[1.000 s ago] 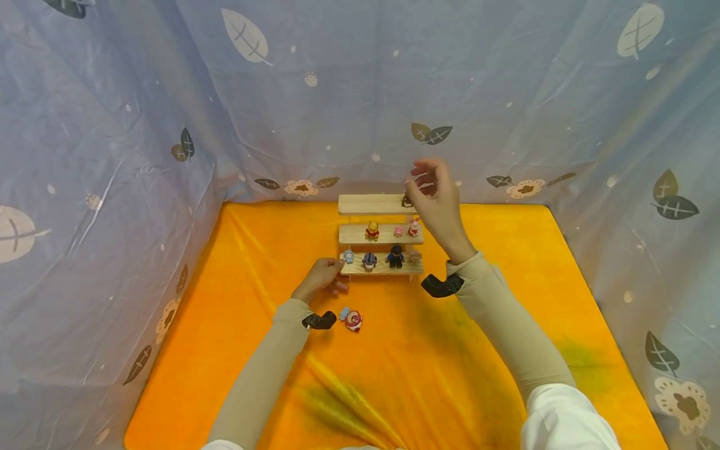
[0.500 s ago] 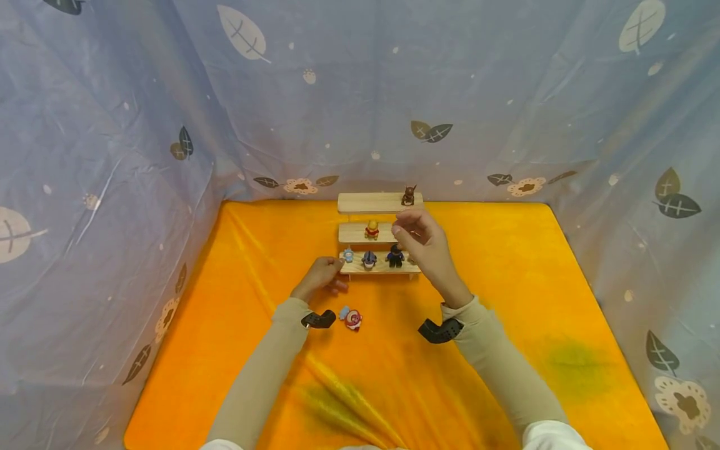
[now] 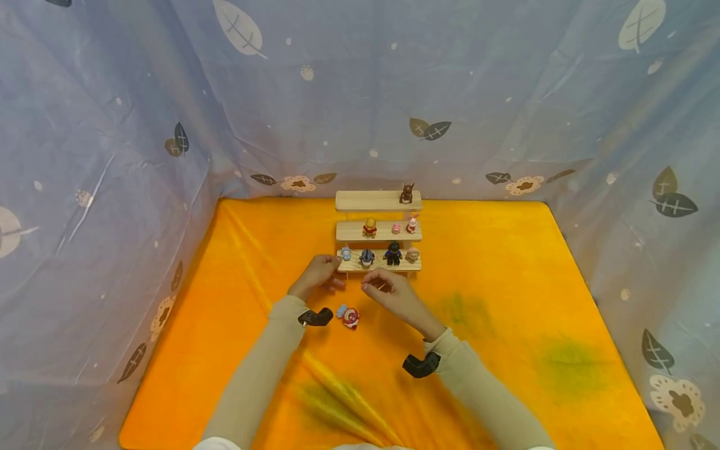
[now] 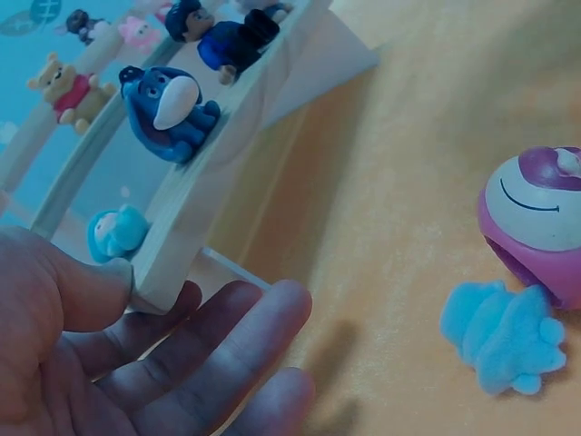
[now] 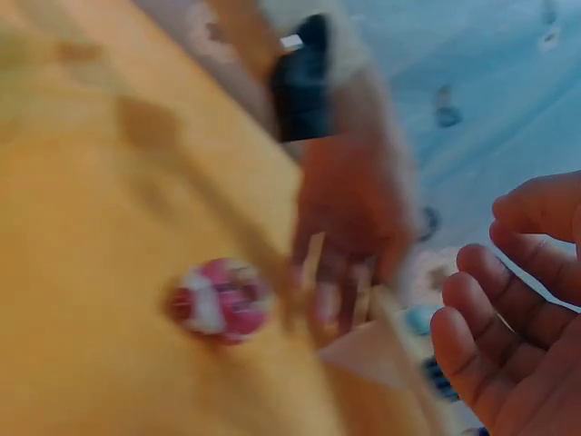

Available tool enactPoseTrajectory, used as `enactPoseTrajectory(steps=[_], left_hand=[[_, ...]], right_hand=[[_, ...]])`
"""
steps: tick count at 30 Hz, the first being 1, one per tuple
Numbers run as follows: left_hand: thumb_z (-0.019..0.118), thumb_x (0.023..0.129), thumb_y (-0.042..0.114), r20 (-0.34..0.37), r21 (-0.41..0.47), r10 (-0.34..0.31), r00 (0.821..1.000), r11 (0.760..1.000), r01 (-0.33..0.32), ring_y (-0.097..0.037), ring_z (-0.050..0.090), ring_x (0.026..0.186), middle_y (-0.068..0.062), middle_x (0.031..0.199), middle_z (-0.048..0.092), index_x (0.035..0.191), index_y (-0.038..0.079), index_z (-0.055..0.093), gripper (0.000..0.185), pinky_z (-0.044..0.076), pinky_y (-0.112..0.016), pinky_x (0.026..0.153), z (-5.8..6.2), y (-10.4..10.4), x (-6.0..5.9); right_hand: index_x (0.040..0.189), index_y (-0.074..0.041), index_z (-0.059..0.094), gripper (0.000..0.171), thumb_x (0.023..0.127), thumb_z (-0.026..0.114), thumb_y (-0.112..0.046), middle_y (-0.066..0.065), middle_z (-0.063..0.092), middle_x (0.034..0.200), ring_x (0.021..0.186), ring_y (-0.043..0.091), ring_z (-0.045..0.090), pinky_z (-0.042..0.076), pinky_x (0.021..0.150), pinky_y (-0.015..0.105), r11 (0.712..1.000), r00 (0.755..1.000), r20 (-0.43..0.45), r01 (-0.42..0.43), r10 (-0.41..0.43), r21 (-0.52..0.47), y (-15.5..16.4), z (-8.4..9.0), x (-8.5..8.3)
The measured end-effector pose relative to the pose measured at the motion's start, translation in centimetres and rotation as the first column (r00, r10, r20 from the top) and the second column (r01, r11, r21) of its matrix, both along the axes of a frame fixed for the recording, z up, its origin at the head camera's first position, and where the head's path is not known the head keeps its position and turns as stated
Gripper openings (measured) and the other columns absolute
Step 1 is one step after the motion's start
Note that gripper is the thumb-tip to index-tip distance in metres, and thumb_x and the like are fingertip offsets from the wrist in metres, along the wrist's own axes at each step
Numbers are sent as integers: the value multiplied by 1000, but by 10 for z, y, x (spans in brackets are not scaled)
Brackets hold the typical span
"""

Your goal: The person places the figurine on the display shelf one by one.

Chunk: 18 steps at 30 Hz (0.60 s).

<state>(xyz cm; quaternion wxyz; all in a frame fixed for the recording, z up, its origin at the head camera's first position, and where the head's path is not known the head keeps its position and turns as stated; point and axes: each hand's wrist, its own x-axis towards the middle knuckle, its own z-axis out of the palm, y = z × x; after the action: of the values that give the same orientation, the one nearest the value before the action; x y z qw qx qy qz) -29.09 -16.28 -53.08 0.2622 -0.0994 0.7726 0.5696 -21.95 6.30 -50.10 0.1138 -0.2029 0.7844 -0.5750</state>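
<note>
My left hand [image 3: 318, 275] holds the left end of the bottom board of a three-tier wooden shelf [image 3: 378, 200]; in the left wrist view its thumb [image 4: 95, 292] lies on the board and the fingers come underneath. My right hand [image 3: 397, 299], fingers loosely bent and holding nothing, hovers in front of the shelf. On the cloth between the hands lie a pink-and-white figurine [image 3: 351, 318] and a light-blue fuzzy figurine [image 4: 505, 336], side by side. The bottom board bears a small blue figurine [image 3: 345, 253], a donkey figurine [image 4: 167, 113], a dark-haired figurine [image 3: 393, 254] and a beige figurine [image 3: 412, 254].
A bear figurine in a red shirt [image 3: 369, 227], a small pink figurine [image 3: 396, 229] and a pink-and-white one [image 3: 413, 224] stand on the middle board. On the top board, a brown figurine [image 3: 406, 194] is at the right. Orange cloth [image 3: 484, 262] lies beneath; patterned curtains [image 3: 360, 81] surround it.
My right hand has come away from the brown figurine on the top board, moving down and left to the front of the shelf. The left hand keeps its place.
</note>
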Motion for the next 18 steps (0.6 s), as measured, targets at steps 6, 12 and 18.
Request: enactPoseTrajectory(steps=[6, 12, 18], left_hand=[[44, 110, 32, -41, -27, -3, 999, 1000, 2, -20, 73, 85, -22, 115, 72, 133, -2, 58, 43, 62, -30, 64, 7, -3, -10], [46, 109, 34, -125, -9, 18, 992, 1000, -20, -24, 73, 87, -21, 109, 73, 133, 0, 60, 44, 62, -32, 65, 10, -7, -13], [46, 109, 34, -171, 3, 21, 985, 1000, -21, -22, 71, 75, -19, 96, 74, 126, -3, 62, 43, 60, -31, 60, -18, 0, 16]], right_hand=[[118, -7, 68, 26, 104, 59, -26, 8, 70, 112, 95, 20, 63, 54, 81, 31, 991, 995, -62, -71, 78, 113, -12, -29, -7], [123, -10, 68, 25, 103, 61, -22, 5, 64, 113, 97, 17, 60, 54, 86, 33, 979, 987, -128, -73, 98, 190, -23, -46, -11], [126, -17, 67, 29, 102, 61, -33, -2, 64, 115, 93, 8, 55, 50, 81, 25, 963, 993, -11, -112, 118, 246, -26, -72, 21]])
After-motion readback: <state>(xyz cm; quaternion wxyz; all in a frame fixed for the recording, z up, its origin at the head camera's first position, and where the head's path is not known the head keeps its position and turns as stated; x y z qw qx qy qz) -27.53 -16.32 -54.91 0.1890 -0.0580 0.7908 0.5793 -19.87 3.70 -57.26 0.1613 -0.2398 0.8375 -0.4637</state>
